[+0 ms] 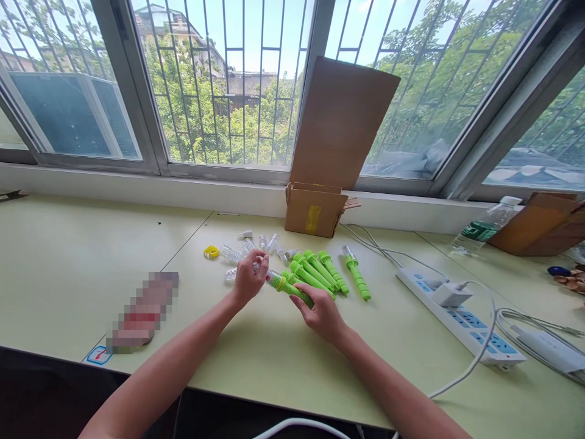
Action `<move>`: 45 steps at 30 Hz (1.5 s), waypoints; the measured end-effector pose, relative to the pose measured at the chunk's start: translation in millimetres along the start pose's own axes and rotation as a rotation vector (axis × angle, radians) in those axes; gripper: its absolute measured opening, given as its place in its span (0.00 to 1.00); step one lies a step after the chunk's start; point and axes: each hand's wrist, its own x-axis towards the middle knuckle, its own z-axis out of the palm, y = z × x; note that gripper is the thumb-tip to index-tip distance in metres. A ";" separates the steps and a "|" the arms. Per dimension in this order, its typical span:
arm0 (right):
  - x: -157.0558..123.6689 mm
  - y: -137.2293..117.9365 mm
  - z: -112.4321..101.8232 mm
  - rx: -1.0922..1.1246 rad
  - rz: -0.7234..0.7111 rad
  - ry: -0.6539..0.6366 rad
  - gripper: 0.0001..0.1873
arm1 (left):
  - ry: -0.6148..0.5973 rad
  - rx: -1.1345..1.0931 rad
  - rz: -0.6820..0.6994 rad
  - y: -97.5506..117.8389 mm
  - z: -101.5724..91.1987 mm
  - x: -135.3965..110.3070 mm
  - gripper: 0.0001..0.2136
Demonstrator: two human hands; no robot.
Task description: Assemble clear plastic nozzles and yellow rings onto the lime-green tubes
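Note:
My left hand [249, 277] pinches the clear end of a green-handled tube, its fingers wrapped around that end. My right hand [323, 314] grips the other end, the green handle [292, 289], which slopes down to the right above the table. Just beyond it lie several ribbed green handles [337, 271] side by side. Apart to their right is a green handle with a clear tube on top [356, 274]. Several small clear tubes [230, 253] and white-ended pieces [245, 234] are scattered past my left hand. A yellow coil-like piece [211, 251] rests at their left.
An open cardboard box [315, 210] stands against the sill. On the right lie a white power strip [461, 320] with plugs and cables, a charger [551, 347] and a tilted bottle [482, 228]. A blurred-out object [146, 311] lies on the left of the table [59, 262].

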 end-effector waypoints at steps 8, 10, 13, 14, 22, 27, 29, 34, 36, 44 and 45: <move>0.3 5.1 -1.0 -0.322 -0.228 0.212 0.12 | -0.001 -0.009 -0.119 4.5 -0.3 1.7 0.13; 0.8 4.4 -2.6 -0.353 -0.254 0.234 0.11 | -0.015 0.007 -0.129 4.3 0.1 2.6 0.14; 0.6 4.2 -3.6 -0.361 -0.270 0.217 0.11 | -0.021 0.046 -0.110 3.3 0.5 3.4 0.17; 0.2 4.1 -3.6 -0.359 -0.273 0.199 0.11 | -0.020 0.058 -0.099 2.9 0.4 3.4 0.18; -3.7 -0.4 -1.3 -0.252 -0.192 0.040 0.15 | -0.006 0.094 -0.057 3.6 -2.4 2.6 0.21; -2.4 -6.1 -1.9 -0.048 0.006 -0.056 0.15 | -0.012 0.109 -0.030 4.4 -3.0 2.7 0.22; -0.4 -8.1 -3.7 0.046 0.081 -0.119 0.15 | -0.015 0.115 -0.024 4.3 -2.8 2.1 0.22; 4.1 -8.8 -5.2 0.302 0.187 -0.254 0.16 | -0.028 0.099 -0.017 2.5 -2.1 1.1 0.22; 5.1 -7.6 -4.6 0.448 0.257 -0.324 0.18 | -0.025 0.091 -0.002 1.7 -2.2 1.2 0.22; 6.5 -5.3 -8.7 0.725 0.456 -0.538 0.20 | -0.038 0.039 0.055 3.5 -3.3 -0.5 0.22; 6.3 -6.6 -8.4 0.668 0.420 -0.502 0.20 | -0.031 0.039 0.058 4.0 -3.6 -0.7 0.22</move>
